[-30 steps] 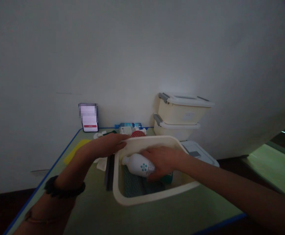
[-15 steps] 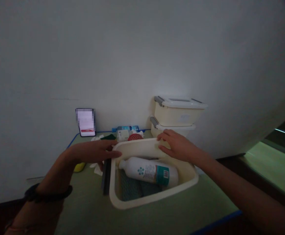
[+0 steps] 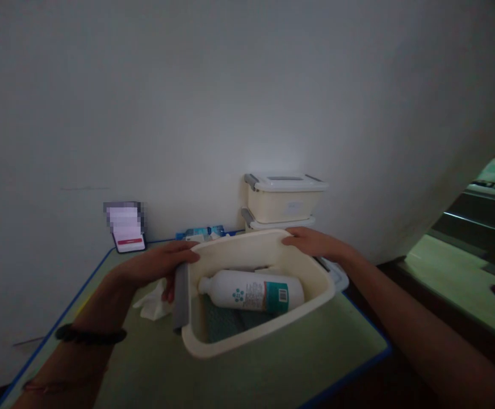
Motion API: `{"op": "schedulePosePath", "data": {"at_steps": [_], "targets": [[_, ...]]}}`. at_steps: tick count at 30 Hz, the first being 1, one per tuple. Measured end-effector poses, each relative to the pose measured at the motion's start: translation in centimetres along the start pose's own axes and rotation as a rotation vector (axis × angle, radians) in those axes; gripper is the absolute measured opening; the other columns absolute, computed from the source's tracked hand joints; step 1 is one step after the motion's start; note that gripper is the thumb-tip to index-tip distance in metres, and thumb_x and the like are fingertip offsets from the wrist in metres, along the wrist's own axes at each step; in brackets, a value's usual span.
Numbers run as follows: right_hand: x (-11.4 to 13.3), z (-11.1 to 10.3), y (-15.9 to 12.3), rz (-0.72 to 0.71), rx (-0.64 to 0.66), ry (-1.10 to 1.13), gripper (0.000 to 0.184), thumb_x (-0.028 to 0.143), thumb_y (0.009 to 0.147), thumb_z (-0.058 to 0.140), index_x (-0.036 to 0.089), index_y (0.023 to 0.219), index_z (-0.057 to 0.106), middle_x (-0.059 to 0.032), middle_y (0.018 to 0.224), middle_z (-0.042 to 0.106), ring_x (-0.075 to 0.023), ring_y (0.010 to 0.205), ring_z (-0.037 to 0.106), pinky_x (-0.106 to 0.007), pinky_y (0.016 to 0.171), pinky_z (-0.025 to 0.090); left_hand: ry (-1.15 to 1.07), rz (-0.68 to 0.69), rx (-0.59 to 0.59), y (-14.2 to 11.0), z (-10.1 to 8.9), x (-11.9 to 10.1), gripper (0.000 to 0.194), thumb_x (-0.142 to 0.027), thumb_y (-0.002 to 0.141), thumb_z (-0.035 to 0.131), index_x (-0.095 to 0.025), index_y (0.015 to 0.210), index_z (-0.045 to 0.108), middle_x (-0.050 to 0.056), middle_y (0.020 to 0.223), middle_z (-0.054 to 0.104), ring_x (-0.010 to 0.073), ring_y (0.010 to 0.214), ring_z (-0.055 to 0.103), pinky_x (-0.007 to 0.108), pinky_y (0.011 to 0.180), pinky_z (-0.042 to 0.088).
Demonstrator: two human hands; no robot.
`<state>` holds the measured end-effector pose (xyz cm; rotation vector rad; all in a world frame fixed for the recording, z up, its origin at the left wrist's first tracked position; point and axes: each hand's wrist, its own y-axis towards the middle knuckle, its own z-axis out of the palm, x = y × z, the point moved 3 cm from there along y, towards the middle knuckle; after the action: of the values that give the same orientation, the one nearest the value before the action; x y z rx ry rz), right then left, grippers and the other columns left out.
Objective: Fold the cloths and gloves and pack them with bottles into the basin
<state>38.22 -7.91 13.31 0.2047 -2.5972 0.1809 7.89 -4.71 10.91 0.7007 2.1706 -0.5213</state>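
Observation:
A cream storage box (image 3: 247, 332) without its lid is between my hands, over the green table. My left hand (image 3: 166, 261) grips its left rim near the grey latch, thumb on top and fingers at the outer side. At the far right rim, my right hand (image 3: 311, 241) has its thumb inside and fingers over the edge. Inside the box a white bottle (image 3: 247, 291) with a teal label lies on its side, on a dark green textured cloth (image 3: 226, 325). Part of a white lid (image 3: 336, 276) shows behind the box's right end.
Two lidded boxes (image 3: 288, 204) are stacked by the wall. A phone (image 3: 128, 230) with a lit screen leans at the back left. Blue-labelled plastic bottles (image 3: 205, 232) lie behind the box, and crumpled tissue (image 3: 156, 302) is left of it. Blue tape (image 3: 349, 379) edges the table.
My right hand has closed onto the far rim, and my left grip has tightened. The box now hides the red mesh item behind it. The camera view has shifted.

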Motion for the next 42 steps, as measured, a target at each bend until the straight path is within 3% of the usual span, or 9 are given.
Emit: {"op": "schedulePosePath", "data": {"at_steps": [5, 13, 18, 23, 26, 28, 32, 38, 42], "targets": [[-3.0, -3.7, -0.2, 0.058, -0.009, 0.081, 0.046, 0.044, 0.093, 0.035, 0.015, 0.111, 0.066, -0.0075, 0.117, 0.067, -0.0211, 0.102, 0.064, -0.031, 0.086, 0.051, -0.363, -0.045, 0.015, 4.4, 2.0, -2.1, 0.027, -0.036, 0.081, 0.052, -0.013, 0.093, 0.058, -0.003, 0.049, 0.057, 0.012, 0.037, 0.052, 0.022, 0.038, 0.04], [-9.5, -6.5, 0.3, 0.204, -0.024, 0.056, 0.053, 0.049, 0.091, 0.037, 0.01, 0.112, 0.066, -0.0115, 0.114, 0.068, -0.0236, 0.098, 0.066, -0.03, 0.082, 0.054, -0.477, 0.03, 0.026, 10.7, 5.3, -3.5, 0.033, -0.039, 0.086, 0.05, -0.011, 0.099, 0.059, 0.004, 0.076, 0.064, 0.0113, 0.057, 0.058, 0.023, 0.053, 0.049], [-11.7, -5.9, 0.8, 0.266, -0.032, -0.051, 0.057, 0.051, 0.092, 0.033, 0.01, 0.107, 0.069, -0.0129, 0.109, 0.07, -0.0235, 0.094, 0.068, -0.029, 0.079, 0.053, -0.472, 0.014, 0.104, 11.7, 7.3, -3.3, 0.034, -0.039, 0.09, 0.046, -0.013, 0.11, 0.055, 0.0, 0.069, 0.06, 0.0089, 0.049, 0.054, 0.022, 0.048, 0.048], [-11.8, -5.1, 1.1, 0.31, -0.1, -0.245, 0.054, 0.047, 0.094, 0.03, 0.01, 0.103, 0.069, -0.0174, 0.107, 0.069, -0.0258, 0.097, 0.065, -0.034, 0.085, 0.049, -0.416, 0.002, 0.159, 10.8, 6.5, -3.5, 0.037, -0.036, 0.087, 0.052, -0.015, 0.118, 0.053, 0.003, 0.086, 0.066, 0.0115, 0.063, 0.062, 0.026, 0.061, 0.054], [-10.5, -4.9, 0.9, 0.339, -0.197, -0.399, 0.044, 0.043, 0.09, 0.042, 0.01, 0.105, 0.067, -0.0219, 0.11, 0.065, -0.0339, 0.108, 0.058, -0.047, 0.092, 0.042, -0.258, 0.012, 0.109, 10.2, 5.9, -3.8, 0.034, -0.038, 0.086, 0.053, -0.016, 0.112, 0.056, 0.006, 0.094, 0.067, 0.0158, 0.07, 0.065, 0.029, 0.062, 0.055], [-8.8, -4.5, 0.5, 0.328, -0.262, -0.471, 0.042, 0.04, 0.086, 0.05, 0.008, 0.109, 0.064, -0.0247, 0.116, 0.059, -0.0387, 0.114, 0.051, -0.054, 0.092, 0.039, -0.07, 0.012, -0.058, 9.7, 5.9, -3.8, 0.036, -0.039, 0.091, 0.041, -0.016, 0.116, 0.052, 0.007, 0.093, 0.067, 0.017, 0.069, 0.064, 0.031, 0.062, 0.054], [-3.7, -2.1, -0.4, 0.16, -0.319, -0.495, 0.042, 0.039, 0.086, 0.05, 0.009, 0.112, 0.062, -0.0226, 0.118, 0.056, -0.0363, 0.116, 0.047, -0.048, 0.095, 0.038, 0.115, 0.003, -0.241, 8.1, 8.3, -2.6, 0.042, -0.025, 0.095, 0.012, -0.011, 0.125, 0.037, 0.015, 0.102, 0.061, 0.0199, 0.082, 0.063, 0.037, 0.072, 0.052], [3.8, 2.5, -1.2, -0.175, -0.381, -0.304, 0.038, 0.042, 0.093, 0.039, 0.016, 0.11, 0.061, -0.0102, 0.108, 0.061, -0.0217, 0.106, 0.054, -0.034, 0.095, 0.04, 0.411, 0.101, 0.052, 4.9, 13.0, -1.3, 0.005, -0.012, 0.074, 0.055, -0.015, 0.077, 0.059, 0.014, 0.102, 0.063, 0.0273, 0.102, 0.058, 0.038, 0.089, 0.045], [7.2, 4.5, -0.9, -0.34, -0.443, -0.115, 0.034, 0.039, 0.091, 0.045, 0.015, 0.108, 0.062, -0.0105, 0.107, 0.06, -0.0223, 0.106, 0.053, -0.035, 0.095, 0.04, 0.535, 0.063, 0.178, 3.7, 13.0, -1.0, 0.014, -0.003, 0.069, 0.052, -0.014, 0.065, 0.06, 0.015, 0.087, 0.067, 0.0267, 0.085, 0.063, 0.039, 0.078, 0.049]]}}
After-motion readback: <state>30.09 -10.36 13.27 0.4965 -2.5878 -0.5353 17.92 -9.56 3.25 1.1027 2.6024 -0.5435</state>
